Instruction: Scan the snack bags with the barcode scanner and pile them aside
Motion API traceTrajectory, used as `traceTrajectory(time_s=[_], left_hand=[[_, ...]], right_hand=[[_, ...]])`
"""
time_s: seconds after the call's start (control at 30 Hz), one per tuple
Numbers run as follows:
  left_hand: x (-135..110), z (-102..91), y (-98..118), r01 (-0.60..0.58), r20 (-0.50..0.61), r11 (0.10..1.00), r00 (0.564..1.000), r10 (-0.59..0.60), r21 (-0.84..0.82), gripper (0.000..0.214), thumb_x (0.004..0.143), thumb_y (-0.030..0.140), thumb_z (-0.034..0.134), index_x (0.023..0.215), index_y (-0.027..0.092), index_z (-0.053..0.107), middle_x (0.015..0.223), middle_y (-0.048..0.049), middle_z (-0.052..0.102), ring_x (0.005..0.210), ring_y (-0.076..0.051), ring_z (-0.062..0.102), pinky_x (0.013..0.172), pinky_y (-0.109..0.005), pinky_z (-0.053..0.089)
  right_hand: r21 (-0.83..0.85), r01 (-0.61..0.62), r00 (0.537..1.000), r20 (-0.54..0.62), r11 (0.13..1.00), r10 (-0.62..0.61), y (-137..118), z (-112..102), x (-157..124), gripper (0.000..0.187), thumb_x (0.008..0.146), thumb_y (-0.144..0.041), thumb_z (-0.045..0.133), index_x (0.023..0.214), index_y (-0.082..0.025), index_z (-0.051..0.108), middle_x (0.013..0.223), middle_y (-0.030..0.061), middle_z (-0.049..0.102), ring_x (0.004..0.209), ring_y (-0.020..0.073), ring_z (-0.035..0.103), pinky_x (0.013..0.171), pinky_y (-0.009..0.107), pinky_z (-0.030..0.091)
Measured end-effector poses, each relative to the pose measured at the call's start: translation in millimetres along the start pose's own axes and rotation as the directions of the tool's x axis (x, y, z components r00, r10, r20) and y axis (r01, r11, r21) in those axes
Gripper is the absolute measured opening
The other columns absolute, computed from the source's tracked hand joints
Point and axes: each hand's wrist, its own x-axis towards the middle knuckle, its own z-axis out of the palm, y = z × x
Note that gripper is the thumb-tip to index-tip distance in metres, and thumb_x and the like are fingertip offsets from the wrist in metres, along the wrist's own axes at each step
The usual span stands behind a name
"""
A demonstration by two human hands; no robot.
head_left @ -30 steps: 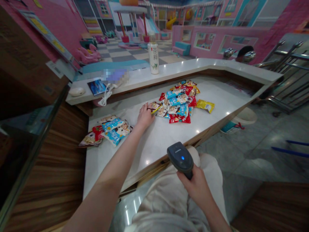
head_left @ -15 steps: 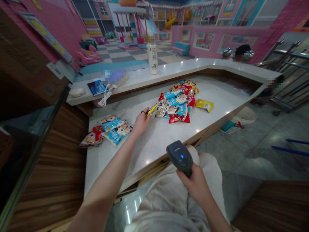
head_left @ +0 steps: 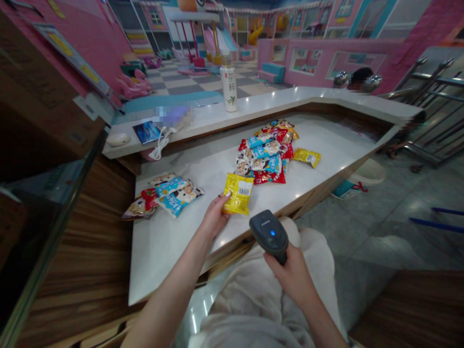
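Observation:
My left hand (head_left: 216, 212) grips a yellow snack packet (head_left: 238, 194) by its left edge, thumb on top, with a barcode label turned upward. My right hand (head_left: 292, 270) is wrapped around the handle of a dark barcode scanner (head_left: 268, 235) with a blue light on its top. The scanner's head points toward the yellow packet and is apart from it. Behind the packet lies a pile of blue, white and red snack packets (head_left: 266, 151). Several more blue-and-white packets (head_left: 177, 195) lie left of my left hand, beside a red-and-brown one (head_left: 139, 205).
Another yellow packet (head_left: 307, 157) lies right of the pile on the white counter (head_left: 170, 256). On the raised ledge stand a white bottle (head_left: 228, 87), a white mouse (head_left: 118, 139) and a white cable (head_left: 159, 146). A bucket (head_left: 357, 181) is on the floor; a person (head_left: 360, 79) is beyond the counter.
My left hand has drawn the yellow packet nearer to me and toward the scanner, turning it from edge-on to barcode side up. My right hand and the scanner have barely moved.

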Motion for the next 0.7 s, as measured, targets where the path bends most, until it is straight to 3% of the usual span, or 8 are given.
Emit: traceTrajectory(time_s=[0.23, 0.7], left_hand=[[0.3, -2.5, 1.4, 0.017, 0.014, 1.0, 1.0, -0.017, -0.015, 0.017, 0.082, 0.021, 0.073, 0.097, 0.013, 0.073, 0.1, -0.0088, 0.078, 0.084, -0.018, 0.074, 0.075, -0.025, 0.059], [0.7, -5.7, -1.4, -0.016, 0.104, 0.999, 0.995, 0.012, 0.032, 0.027, 0.075, 0.026, 0.077, 0.098, 0.012, 0.073, 0.1, -0.0107, 0.078, 0.084, -0.021, 0.074, 0.076, -0.028, 0.058]], right_hand=[[0.023, 0.012, 1.0, 0.002, 1.0, -0.012, -4.8, 1.3, 4.9, 0.02, 0.08, -0.026, 0.063, 0.095, -0.016, 0.071, 0.084, 0.0051, 0.076, 0.078, 0.0237, 0.07, 0.071, 0.027, 0.053], [-0.018, 0.026, 1.0, -0.005, 1.0, -0.026, -8.6, -1.5, 3.8, 0.015, 0.08, -0.025, 0.062, 0.088, -0.016, 0.07, 0.072, 0.0027, 0.072, 0.067, 0.021, 0.065, 0.063, 0.026, 0.049]])
